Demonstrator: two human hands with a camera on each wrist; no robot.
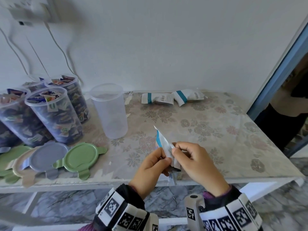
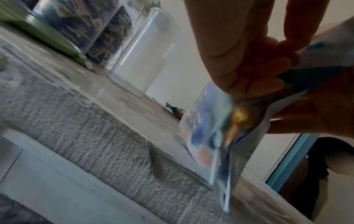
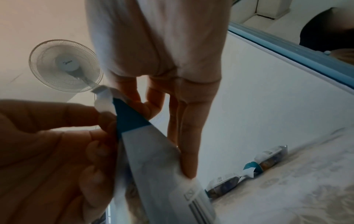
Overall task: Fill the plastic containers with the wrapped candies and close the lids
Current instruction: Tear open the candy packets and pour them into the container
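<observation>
Near the table's front edge both hands hold one white candy bag [image 1: 164,145] with a blue stripe, its tip pointing up. My left hand [image 1: 158,158] pinches its left side and my right hand [image 1: 178,150] pinches the top edge beside it. The left wrist view shows the bag [image 2: 210,136] hanging below the curled left fingers [image 2: 254,72]. In the right wrist view the bag [image 3: 153,159] sits between the right fingers [image 3: 188,136] and the left hand [image 3: 47,151]. An empty clear container [image 1: 109,110] stands open behind the hands. Several candy-filled containers [image 1: 55,114] stand at the left without lids.
Green [image 1: 81,157] and grey-blue [image 1: 48,155] lids lie flat at the front left. Two sealed candy bags [image 1: 158,98] [image 1: 188,95] lie by the back wall. Cables hang down the wall at the left. A blue door frame [image 1: 280,72] borders the right.
</observation>
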